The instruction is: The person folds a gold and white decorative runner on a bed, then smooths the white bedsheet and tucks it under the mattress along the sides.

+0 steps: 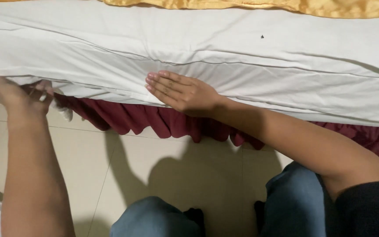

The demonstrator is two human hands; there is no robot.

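White sheet (242,57) covers the bed's side face, running nine to three o'clock. My right hand (183,93) lies open and flat against it. My left hand (20,94), at nine o'clock, pinches its lower edge above the maroon bed skirt (154,120).

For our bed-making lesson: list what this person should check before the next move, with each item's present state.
1. Right hand flat on the white sheet, fingers together: ok.
2. Left hand has hold of the sheet edge under the mattress side: cannot tell, the fingers are partly hidden and blurred.
3. Sheet smooth along the side: not ok, creases run beside the right hand.
4. Maroon bed skirt hangs free below the sheet: ok.
5. Tiled floor beside the knees free of trailing sheet: ok.
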